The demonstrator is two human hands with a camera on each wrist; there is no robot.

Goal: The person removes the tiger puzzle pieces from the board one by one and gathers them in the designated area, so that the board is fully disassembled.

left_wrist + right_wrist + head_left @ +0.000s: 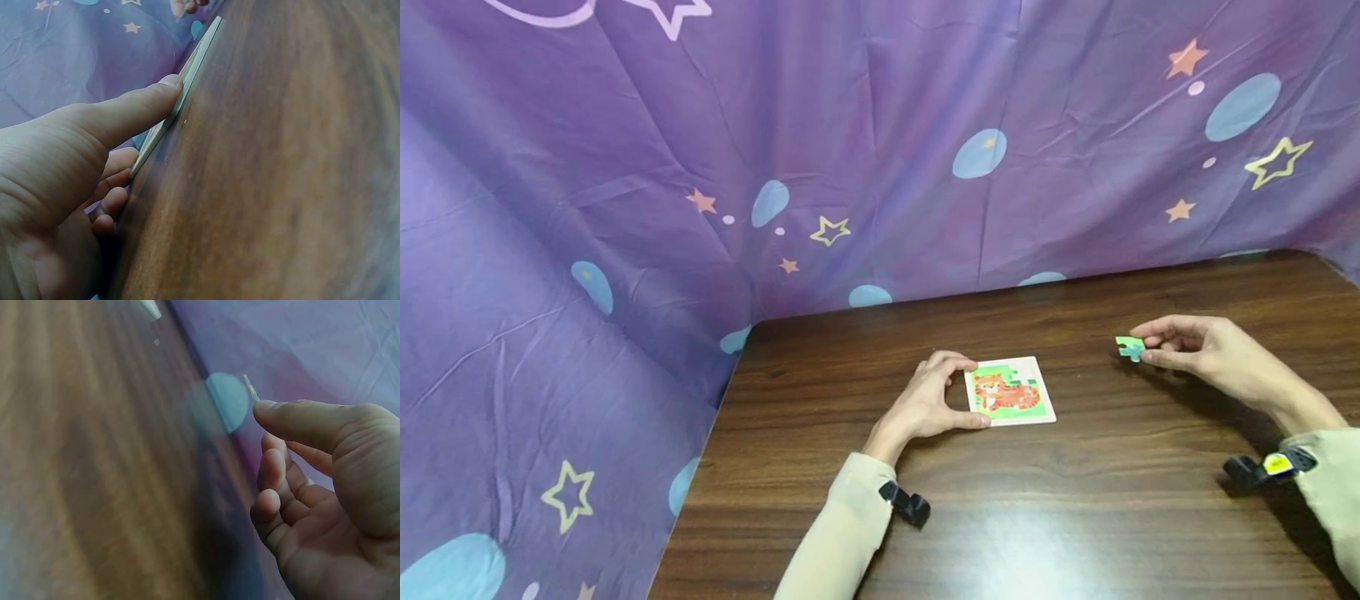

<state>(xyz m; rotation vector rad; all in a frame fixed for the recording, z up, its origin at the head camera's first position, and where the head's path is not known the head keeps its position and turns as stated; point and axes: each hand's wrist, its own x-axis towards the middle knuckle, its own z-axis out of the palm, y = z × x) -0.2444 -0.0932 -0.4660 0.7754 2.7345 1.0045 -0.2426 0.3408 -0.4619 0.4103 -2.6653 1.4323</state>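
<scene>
A square jigsaw puzzle board [1009, 392] with a white border and an orange tiger on green lies flat on the table. White tray shows in a gap at its upper right. My left hand [930, 398] holds the board by its left side, thumb at the near edge and fingers at the far corner. In the left wrist view the board [181, 100] appears edge-on under the thumb. To the right, my right hand [1202, 350] pinches a green and blue puzzle piece [1130, 348] between thumb and fingers, raised above the table. In the right wrist view the piece [250, 387] shows as a thin edge.
The brown wooden table [1075, 492] spreads under both hands. A purple curtain [880, 150] with stars and blue ovals hangs behind the table and along its left side. Black straps with a camera [1270, 467] sit on the wrists.
</scene>
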